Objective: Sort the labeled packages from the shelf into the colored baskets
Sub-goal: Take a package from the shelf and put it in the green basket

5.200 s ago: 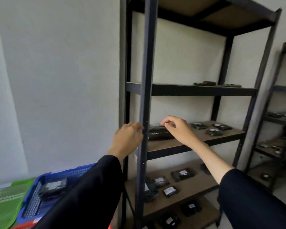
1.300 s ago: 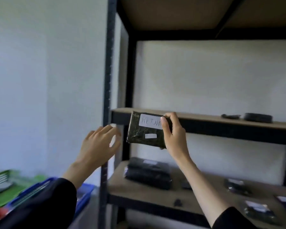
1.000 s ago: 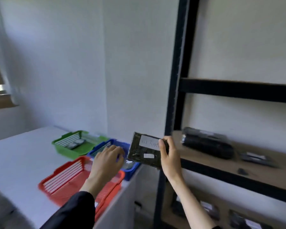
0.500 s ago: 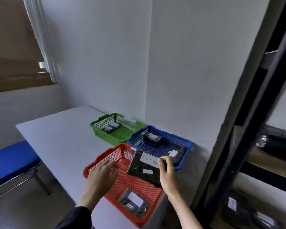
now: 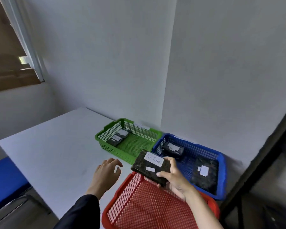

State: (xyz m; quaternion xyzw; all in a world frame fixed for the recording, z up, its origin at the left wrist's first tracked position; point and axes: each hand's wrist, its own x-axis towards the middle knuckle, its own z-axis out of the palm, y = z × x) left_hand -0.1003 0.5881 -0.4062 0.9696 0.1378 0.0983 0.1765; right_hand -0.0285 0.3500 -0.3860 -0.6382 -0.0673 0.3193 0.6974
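1. One package (image 5: 151,167) is hovering over the red basket (image 5: 144,205), the right hand (image 5: 175,179) pinching its near-right end.
2. It is looking light, stiff and slick-wrapped.
3. Left hand (image 5: 106,175) is hanging loose, holding nothing.

Three mesh plastic baskets sit around the hands: one green basket (image 5: 110,135), one blue basket (image 5: 221,164), one red basket (image 5: 122,192). Four dark wrapped packages with white labels: one held package (image 5: 151,166), one green-basket package (image 5: 117,138), two blue-basket packages (image 5: 172,149) (image 5: 204,174). Two hands: left hand (image 5: 106,175), right hand (image 5: 175,179).
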